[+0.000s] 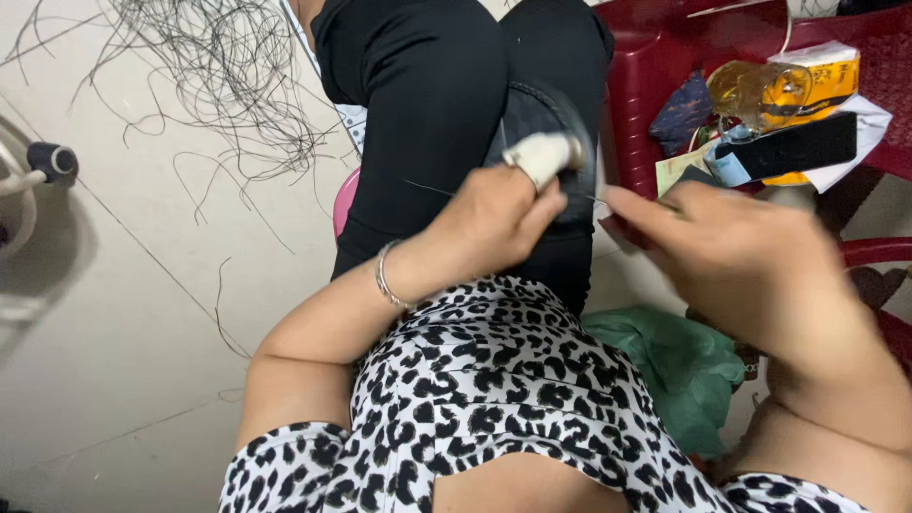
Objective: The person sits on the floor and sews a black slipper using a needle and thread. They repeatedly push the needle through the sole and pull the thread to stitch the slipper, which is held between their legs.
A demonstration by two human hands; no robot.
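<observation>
Together we work a black shoe upper [541, 119] on our knee: left hand [494, 223], fingertip wrapped, pinches thin thread [427, 188]; right hand [750, 256] is blurred, its grip unclear.

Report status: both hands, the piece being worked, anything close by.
Left hand, finger wrapped white, on black shoe piece. Right hand blurred, at its edge. Thin thread across. Red chair clutter alongside.

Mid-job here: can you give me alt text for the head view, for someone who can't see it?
Seen from above, a seated person's left hand, one finger capped with a white wrap, steadies a black shoe piece on their knee while the blurred right hand pulls a thin thread. Loose black threads litter the floor; a red plastic stool holds clutter.
</observation>
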